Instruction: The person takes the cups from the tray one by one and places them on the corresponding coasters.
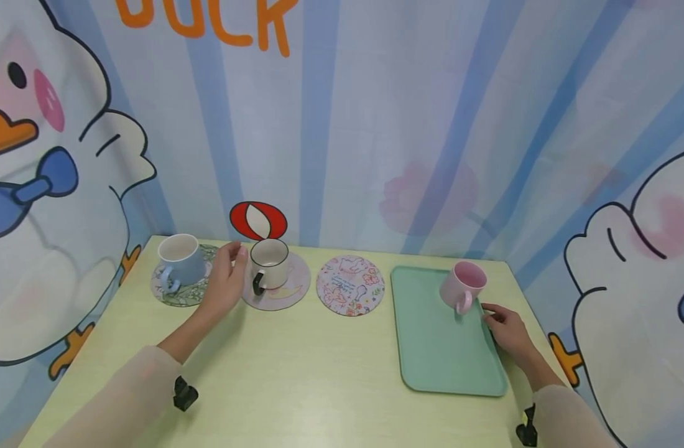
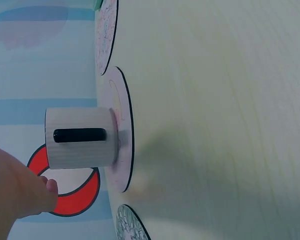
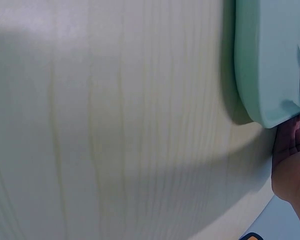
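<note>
At the left of the frame, a smooth, pale blue mug with a rounded handle stands on a round coaster patterned in green. Just right of it, the left hand holds nothing, its fingers loosely bent beside the white mug, with a visible gap between them. That cylindrical mug has a dark rim, a black loop handle and faintly lined sides; it stands upright on a thin, lilac disc, left of centre. At centre, a flat round mat bears floral line drawings. Right of centre lies a mint-green tray, rectangular with rounded corners and a low raised rim; a glossy pink mug stands at its upper right. At the lower right, the right hand pinches the tray's right edge between thumb and fingers. The surface is pale yellow with fine wood-like grain.
</note>
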A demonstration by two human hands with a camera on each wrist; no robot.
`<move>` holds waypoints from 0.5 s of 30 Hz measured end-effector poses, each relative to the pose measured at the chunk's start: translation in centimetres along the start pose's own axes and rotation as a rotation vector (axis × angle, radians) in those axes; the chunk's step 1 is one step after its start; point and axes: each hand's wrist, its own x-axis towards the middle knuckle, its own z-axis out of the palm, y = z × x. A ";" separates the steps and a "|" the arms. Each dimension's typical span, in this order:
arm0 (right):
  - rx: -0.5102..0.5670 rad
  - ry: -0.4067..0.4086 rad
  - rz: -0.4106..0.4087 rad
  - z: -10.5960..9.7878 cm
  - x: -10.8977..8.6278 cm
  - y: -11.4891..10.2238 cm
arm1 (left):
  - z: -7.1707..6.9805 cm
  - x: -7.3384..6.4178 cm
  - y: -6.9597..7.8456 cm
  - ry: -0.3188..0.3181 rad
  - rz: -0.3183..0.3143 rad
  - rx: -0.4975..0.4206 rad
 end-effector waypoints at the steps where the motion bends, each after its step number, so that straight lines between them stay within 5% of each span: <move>1: 0.000 -0.001 0.001 0.0 0.0 0.1 | 0.0 0.0 0.1 -0.001 0.004 -0.005; 15: -0.013 0.011 0.005 0.0 0.0 -0.1 | 0.7 0.4 1.9 -0.015 0.060 -0.042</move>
